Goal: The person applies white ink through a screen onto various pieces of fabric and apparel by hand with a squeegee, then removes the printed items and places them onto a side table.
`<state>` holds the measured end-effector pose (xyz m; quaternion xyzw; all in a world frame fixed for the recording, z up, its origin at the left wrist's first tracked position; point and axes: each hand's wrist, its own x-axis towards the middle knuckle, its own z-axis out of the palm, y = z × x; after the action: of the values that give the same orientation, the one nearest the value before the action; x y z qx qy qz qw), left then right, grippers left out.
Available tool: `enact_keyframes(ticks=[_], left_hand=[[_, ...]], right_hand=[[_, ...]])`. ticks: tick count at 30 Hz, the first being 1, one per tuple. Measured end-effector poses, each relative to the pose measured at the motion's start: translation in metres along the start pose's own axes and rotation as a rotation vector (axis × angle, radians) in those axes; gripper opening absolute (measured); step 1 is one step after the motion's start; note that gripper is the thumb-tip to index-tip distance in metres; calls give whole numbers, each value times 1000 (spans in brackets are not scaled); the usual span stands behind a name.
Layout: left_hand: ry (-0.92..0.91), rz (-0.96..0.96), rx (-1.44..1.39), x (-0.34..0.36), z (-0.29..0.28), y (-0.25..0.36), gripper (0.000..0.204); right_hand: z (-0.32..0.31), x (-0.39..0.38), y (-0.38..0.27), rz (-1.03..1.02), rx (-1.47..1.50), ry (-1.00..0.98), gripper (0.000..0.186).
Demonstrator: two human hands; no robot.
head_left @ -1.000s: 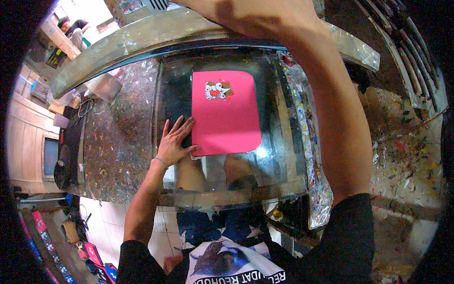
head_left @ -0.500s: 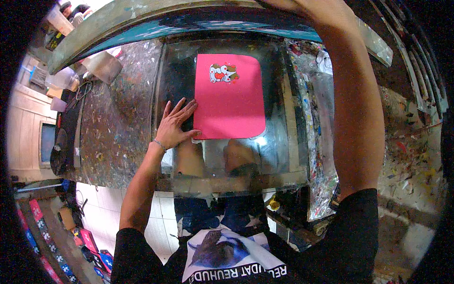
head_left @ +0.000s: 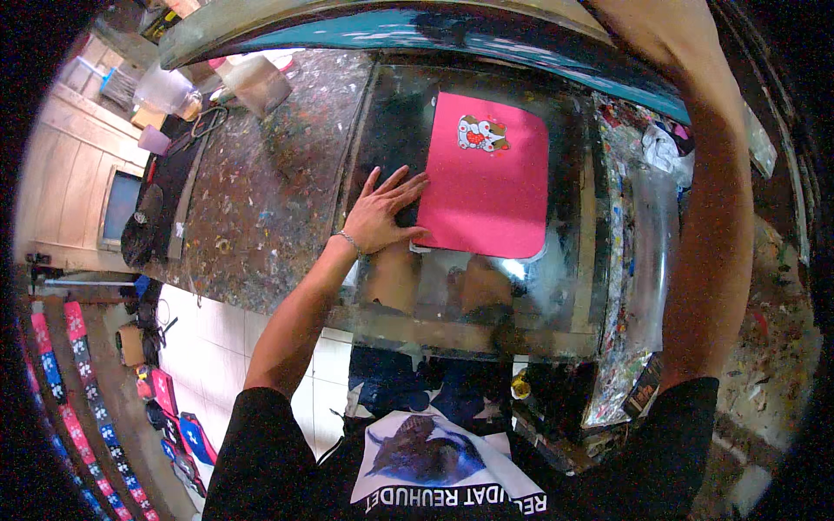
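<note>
A pink panel (head_left: 486, 195) with rounded right corners lies flat on the glossy glass-like surface in front of me. Near its top is a printed cartoon animal (head_left: 480, 134) with a red heart. My left hand (head_left: 384, 211) rests at the panel's left edge, fingers spread, thumb by the lower left corner. Above the panel stands a raised wooden-edged frame with a dark and teal face (head_left: 347, 36), which looks like a printing screen. Up beside this frame reaches my right hand (head_left: 647, 19); only its wrist end shows at the upper edge, and its fingers are hidden.
A paint-stained table (head_left: 261, 187) extends left, holding a translucent container (head_left: 256, 82) and a dark cap (head_left: 143, 226). At right lie a crumpled white cloth (head_left: 665, 149) and a clear sheet or tube (head_left: 653, 252). Rows of pink and blue printed pieces (head_left: 95, 391) line the lower left.
The whole view has shifted, so the table and panel sit further right. My left hand keeps its place at the panel's edge; the right hand's fingers have slipped out of sight at the top.
</note>
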<state>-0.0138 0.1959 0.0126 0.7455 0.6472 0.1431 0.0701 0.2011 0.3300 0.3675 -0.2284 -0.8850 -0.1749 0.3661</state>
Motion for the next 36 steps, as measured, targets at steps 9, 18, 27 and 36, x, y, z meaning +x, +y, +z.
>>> enact_keyframes(ticks=[9,18,27,36], left_hand=[[-1,-12,22,-2,2,-1,92],[-18,-24,39,-2,-2,3,90],[74,-18,-28,1,1,2,90],[-7,11,71,0,-3,3,89]], right_hand=[[11,2,1,-53,-25,53,67],[17,4,-5,-12,-44,61,65],[14,5,9,-7,14,47,68],[2,15,7,185,106,-177,65]])
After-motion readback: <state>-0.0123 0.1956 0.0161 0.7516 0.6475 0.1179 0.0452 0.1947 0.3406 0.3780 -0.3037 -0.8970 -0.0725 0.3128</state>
